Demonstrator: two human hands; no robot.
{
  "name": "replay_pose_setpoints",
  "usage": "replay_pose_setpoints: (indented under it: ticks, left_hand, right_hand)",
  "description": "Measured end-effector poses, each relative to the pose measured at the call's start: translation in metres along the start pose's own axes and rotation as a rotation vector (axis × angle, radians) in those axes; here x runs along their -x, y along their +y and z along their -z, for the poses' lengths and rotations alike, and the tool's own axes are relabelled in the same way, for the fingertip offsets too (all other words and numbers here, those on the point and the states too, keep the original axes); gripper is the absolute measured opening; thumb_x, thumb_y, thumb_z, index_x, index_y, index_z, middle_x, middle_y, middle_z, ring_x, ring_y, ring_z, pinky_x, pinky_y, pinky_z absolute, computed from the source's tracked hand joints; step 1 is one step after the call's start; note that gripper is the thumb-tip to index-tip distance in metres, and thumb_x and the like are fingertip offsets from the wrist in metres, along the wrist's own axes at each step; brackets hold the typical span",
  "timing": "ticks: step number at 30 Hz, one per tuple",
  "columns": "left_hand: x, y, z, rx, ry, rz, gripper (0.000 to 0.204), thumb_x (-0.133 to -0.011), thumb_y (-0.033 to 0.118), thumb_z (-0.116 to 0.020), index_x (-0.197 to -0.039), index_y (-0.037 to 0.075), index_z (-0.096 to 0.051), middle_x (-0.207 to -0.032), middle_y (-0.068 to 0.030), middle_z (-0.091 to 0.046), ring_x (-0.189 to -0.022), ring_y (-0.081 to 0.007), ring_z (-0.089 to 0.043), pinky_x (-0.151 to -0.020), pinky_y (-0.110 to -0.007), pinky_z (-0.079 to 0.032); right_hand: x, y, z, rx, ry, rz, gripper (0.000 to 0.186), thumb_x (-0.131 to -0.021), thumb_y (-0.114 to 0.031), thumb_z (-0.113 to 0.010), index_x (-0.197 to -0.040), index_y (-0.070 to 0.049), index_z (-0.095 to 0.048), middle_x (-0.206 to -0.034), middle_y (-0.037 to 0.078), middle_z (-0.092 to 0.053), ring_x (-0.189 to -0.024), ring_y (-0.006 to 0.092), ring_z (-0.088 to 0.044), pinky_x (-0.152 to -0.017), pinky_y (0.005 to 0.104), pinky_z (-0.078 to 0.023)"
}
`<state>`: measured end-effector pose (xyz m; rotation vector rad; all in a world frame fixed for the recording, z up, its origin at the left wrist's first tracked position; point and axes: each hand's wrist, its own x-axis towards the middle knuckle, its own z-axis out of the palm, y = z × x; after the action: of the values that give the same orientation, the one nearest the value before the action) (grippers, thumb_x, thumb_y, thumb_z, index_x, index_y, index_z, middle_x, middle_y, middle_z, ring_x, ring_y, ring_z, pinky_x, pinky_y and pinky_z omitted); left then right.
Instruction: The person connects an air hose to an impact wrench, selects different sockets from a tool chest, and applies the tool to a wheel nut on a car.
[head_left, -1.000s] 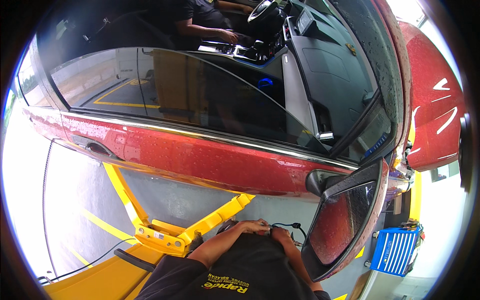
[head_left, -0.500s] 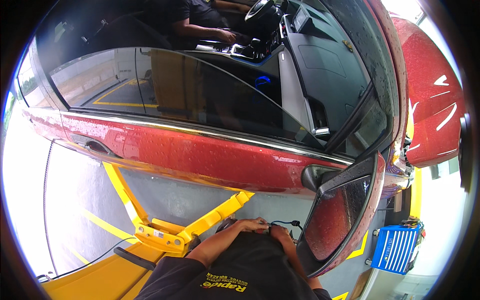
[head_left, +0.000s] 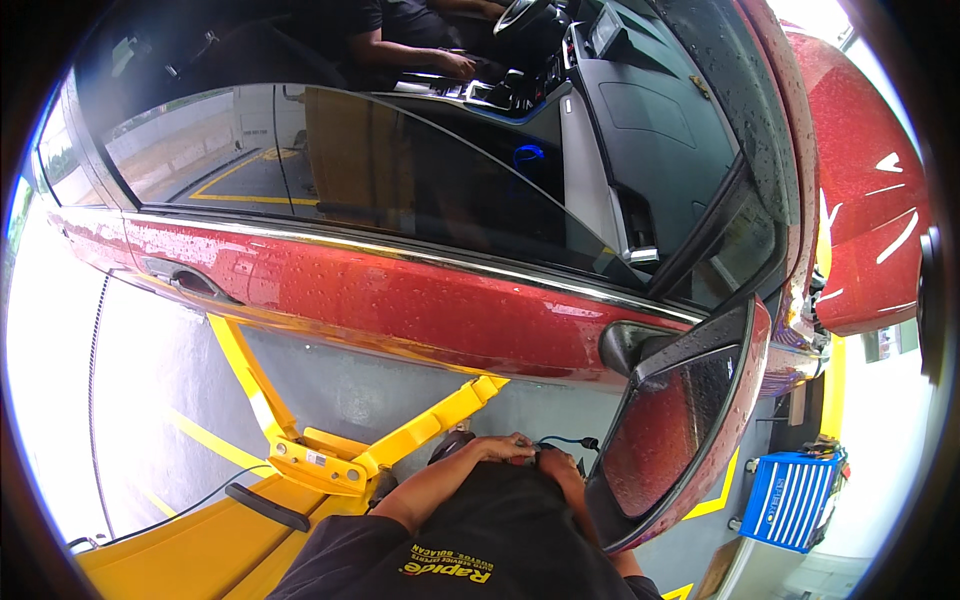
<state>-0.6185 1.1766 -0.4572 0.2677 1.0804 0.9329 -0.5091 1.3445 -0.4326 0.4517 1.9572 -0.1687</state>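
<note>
- While pressed together at the waist, left hand (head_left: 500, 447) and right hand (head_left: 553, 462) fiddling with small dark corded device (head_left: 528, 460); grip unclear.
- Next: steadying blue cable (head_left: 562, 441) beside red car door (head_left: 400, 300).

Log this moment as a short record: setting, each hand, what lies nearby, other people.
setting: person stands beside a wet red car, looking down over its door and side mirror
left hand: left hand held at the person's front, fingers curled on a small dark item with a thin cable
right hand: right hand close against the left hand, grip not clear
nearby: yellow lift arm under the car; blue tool cart to the right
other people: a person's arm inside the car
</note>
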Motion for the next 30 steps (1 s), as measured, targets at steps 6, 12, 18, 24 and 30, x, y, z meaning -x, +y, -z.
replay_pose_setpoints:
  ticks: [6,12,18,24,30]
  left_hand:
    - [-0.009,-0.007,0.001,0.029,-0.018,-0.002,0.079,-0.087,0.058,-0.071,-0.146,0.017,-0.036,-0.139,-0.0158,-0.047,-0.128,-0.0232,-0.047,-0.092,-0.038,-0.049]
    - [-0.019,-0.017,0.006,0.069,-0.036,-0.038,0.078,-0.088,0.057,-0.071,-0.145,0.017,-0.037,-0.141,-0.0149,-0.047,-0.128,-0.0223,-0.046,-0.093,-0.038,-0.049]
    - [-0.017,-0.009,0.007,0.009,-0.036,-0.029,0.074,-0.089,0.057,-0.07,-0.143,0.018,-0.038,-0.141,-0.0133,-0.047,-0.128,-0.0211,-0.046,-0.093,-0.038,-0.048]
    - [-0.019,-0.008,0.01,-0.011,-0.041,-0.008,0.076,-0.088,0.059,-0.069,-0.145,0.019,-0.038,-0.143,-0.0144,-0.046,-0.129,-0.0236,-0.046,-0.096,-0.039,-0.047]
    - [-0.009,0.002,0.002,-0.152,0.002,-0.044,0.085,-0.086,0.065,-0.067,-0.146,0.013,-0.036,-0.146,-0.0156,-0.046,-0.134,-0.0269,-0.043,-0.106,-0.041,-0.04]
  right_hand:
    - [0.021,-0.01,0.024,0.039,-0.058,0.047,0.042,-0.095,-0.032,-0.05,-0.127,-0.01,-0.067,-0.132,0.017,-0.064,-0.124,0.0344,-0.06,-0.101,0.0496,-0.048]
    - [0.027,-0.015,0.032,0.009,-0.046,0.045,0.043,-0.094,-0.033,-0.05,-0.126,-0.008,-0.067,-0.131,0.018,-0.064,-0.122,0.036,-0.061,-0.1,0.0503,-0.048]
    - [0.02,-0.009,0.027,-0.016,-0.041,0.029,0.043,-0.095,-0.031,-0.048,-0.126,-0.006,-0.066,-0.131,0.019,-0.064,-0.122,0.0363,-0.061,-0.099,0.0505,-0.049]
    - [0.021,-0.009,0.027,-0.006,-0.012,0.036,0.042,-0.096,-0.031,-0.048,-0.124,-0.006,-0.066,-0.13,0.019,-0.065,-0.121,0.0368,-0.062,-0.099,0.05,-0.049]
    - [0.02,-0.001,0.015,-0.032,-0.02,0.026,0.042,-0.094,-0.032,-0.051,-0.124,-0.006,-0.066,-0.129,0.019,-0.065,-0.121,0.0369,-0.062,-0.099,0.0494,-0.049]
